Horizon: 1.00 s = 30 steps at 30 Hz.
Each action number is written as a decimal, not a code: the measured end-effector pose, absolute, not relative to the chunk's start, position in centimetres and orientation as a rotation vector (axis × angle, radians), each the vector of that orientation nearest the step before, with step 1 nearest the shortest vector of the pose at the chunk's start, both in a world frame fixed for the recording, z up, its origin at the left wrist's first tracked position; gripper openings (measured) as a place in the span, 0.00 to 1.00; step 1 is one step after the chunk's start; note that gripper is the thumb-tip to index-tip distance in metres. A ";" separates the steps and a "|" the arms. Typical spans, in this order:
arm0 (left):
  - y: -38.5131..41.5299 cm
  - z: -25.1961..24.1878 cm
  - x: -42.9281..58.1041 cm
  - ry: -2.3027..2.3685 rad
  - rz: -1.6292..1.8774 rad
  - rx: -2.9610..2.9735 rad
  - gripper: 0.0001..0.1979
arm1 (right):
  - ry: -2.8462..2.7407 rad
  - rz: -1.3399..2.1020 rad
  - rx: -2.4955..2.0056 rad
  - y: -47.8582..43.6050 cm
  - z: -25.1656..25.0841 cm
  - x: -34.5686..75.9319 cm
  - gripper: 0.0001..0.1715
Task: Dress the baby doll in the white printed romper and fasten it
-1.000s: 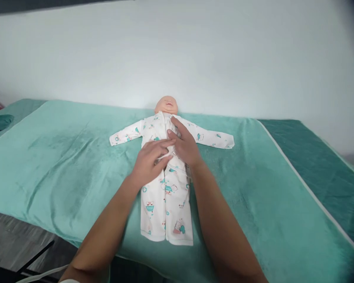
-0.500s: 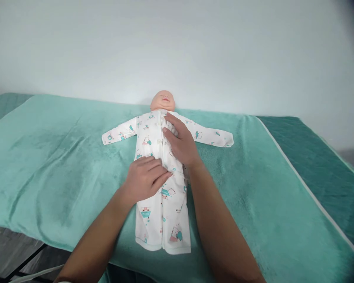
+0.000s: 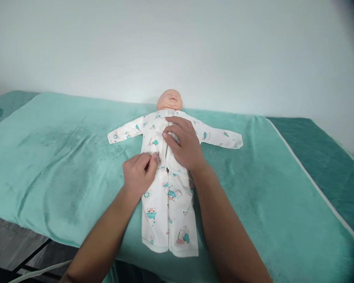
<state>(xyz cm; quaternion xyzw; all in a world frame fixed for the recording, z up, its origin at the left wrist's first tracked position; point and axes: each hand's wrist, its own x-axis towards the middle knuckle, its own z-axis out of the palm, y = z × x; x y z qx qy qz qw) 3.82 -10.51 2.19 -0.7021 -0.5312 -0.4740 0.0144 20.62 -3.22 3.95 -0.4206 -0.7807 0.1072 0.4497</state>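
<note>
Head view shows the left hand [image 3: 140, 171] with fingers curled and thumb upright beside them, at the lower front of a white printed top [image 3: 154, 127]; whether it pinches fabric, I cannot tell. The right hand [image 3: 183, 141] lies over the chest of the top, its fingers bent and spread apart, thumb and forefinger well separated. The top is on a doll [image 3: 168, 100], face up, its head just above the collar and both sleeves stretched sideways. White printed trousers [image 3: 153, 230] (same pattern) extend below the hem. Beneath everything spreads a green cloth [image 3: 76, 177]; behind stands a pale wall [image 3: 177, 47].
</note>
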 end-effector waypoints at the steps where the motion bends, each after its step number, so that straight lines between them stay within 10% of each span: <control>1: -10.5 2.3 3.8 -1.676 -1.481 -2.188 0.24 | -1.924 0.265 -1.046 -3.2 3.9 20.6 0.10; 16: -5.1 4.1 3.9 -1.941 -2.268 -2.062 0.11 | -1.628 0.471 -1.045 -2.5 3.6 20.7 0.02; 30: 5.8 6.1 7.2 -2.035 -1.571 -2.506 0.13 | -1.407 0.563 -1.534 1.8 3.9 20.9 0.21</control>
